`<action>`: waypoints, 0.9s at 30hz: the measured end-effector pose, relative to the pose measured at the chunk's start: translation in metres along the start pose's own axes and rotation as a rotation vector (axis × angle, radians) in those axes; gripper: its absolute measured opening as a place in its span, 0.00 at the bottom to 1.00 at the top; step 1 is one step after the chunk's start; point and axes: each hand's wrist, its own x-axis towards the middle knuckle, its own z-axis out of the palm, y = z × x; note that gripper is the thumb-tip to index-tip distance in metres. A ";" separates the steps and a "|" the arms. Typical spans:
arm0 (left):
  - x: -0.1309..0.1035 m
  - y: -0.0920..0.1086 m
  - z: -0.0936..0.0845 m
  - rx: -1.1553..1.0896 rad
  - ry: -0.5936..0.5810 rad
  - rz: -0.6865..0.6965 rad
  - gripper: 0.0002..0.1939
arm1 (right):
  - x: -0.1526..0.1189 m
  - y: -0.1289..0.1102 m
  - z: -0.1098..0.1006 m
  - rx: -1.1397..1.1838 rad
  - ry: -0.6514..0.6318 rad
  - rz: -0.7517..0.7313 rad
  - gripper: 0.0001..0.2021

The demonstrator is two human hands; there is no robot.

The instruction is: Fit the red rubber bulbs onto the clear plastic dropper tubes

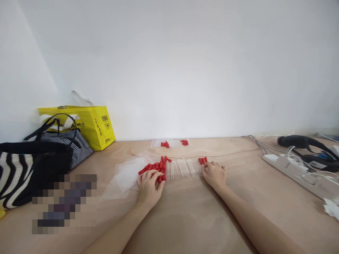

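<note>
My left hand (150,185) rests at the near edge of a heap of small red capsule-shaped pieces (157,165), fingertips touching them and thumb apart from the fingers. To the right of the heap lies a row of thin white sticks (182,168) that look like cotton swabs, side by side. At the row's right end, my right hand (215,173) is closed with its fingers curled; what the fingertips hold, if anything, is hidden. Several red pieces (202,160) sit just beyond those fingers. Clear flat plastic bags (124,174) lie spread to the left of the heap.
Against the wall is another clear bag (172,143) with two red clusters. A yellow bag (103,130), a striped bag (82,150) and a black-and-white bag (16,169) stand left, near a blurred-out object (66,204). A power strip (296,173), cables and a black device (307,143) lie right.
</note>
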 end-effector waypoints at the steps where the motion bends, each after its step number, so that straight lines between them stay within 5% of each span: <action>1: 0.001 0.000 0.000 0.017 0.006 -0.029 0.08 | 0.000 -0.001 0.000 0.004 -0.014 -0.007 0.12; 11: 0.007 -0.004 0.007 0.112 0.014 -0.101 0.08 | 0.009 -0.010 -0.004 -0.011 -0.185 0.112 0.16; 18: 0.048 -0.008 0.012 0.190 0.028 -0.244 0.13 | 0.013 -0.012 -0.005 0.025 -0.256 0.154 0.15; 27: 0.076 -0.011 0.031 0.214 -0.162 -0.280 0.15 | -0.004 -0.013 -0.005 0.190 -0.022 0.058 0.14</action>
